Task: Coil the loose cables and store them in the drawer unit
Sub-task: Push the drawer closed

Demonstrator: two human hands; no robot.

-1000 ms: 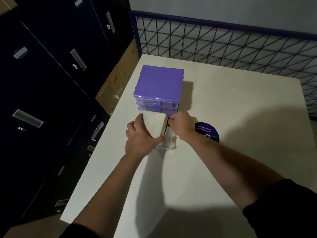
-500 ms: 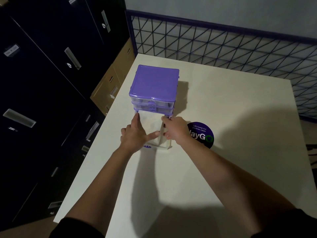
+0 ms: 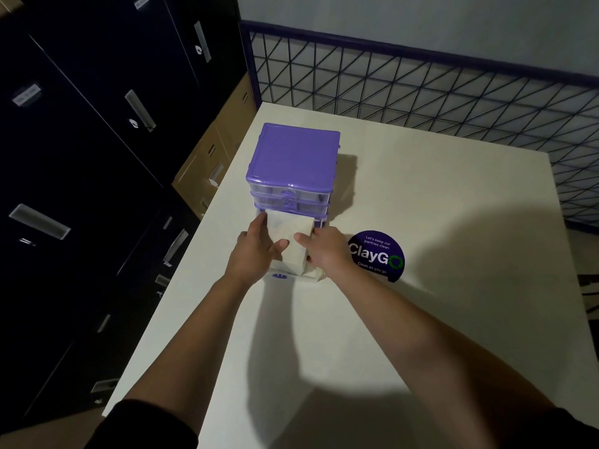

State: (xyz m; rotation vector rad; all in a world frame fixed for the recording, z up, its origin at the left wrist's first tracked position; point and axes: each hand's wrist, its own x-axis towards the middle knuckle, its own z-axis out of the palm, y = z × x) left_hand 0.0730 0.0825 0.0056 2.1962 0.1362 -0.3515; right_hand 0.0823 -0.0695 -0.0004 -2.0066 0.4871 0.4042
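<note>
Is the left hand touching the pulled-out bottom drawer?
Touching. The head view shows the left hand lying against the pulled-out drawer's left side, thumb across its top.

Head view, steep down, table (image 3: 421, 196) seemingly near.

The scene is dim overall. Light comes from above and behind the camera, casting broad soft shadows of the person across the near and right parts of the bench (image 3: 453, 196). The drawer unit (image 3: 293, 157) throws a short shadow to its right. The cabinets (image 3: 81, 189) at left are nearly black. Wide-angle distortion bends lines at the edges. Fine detail is slightly soft and noisy.
</note>
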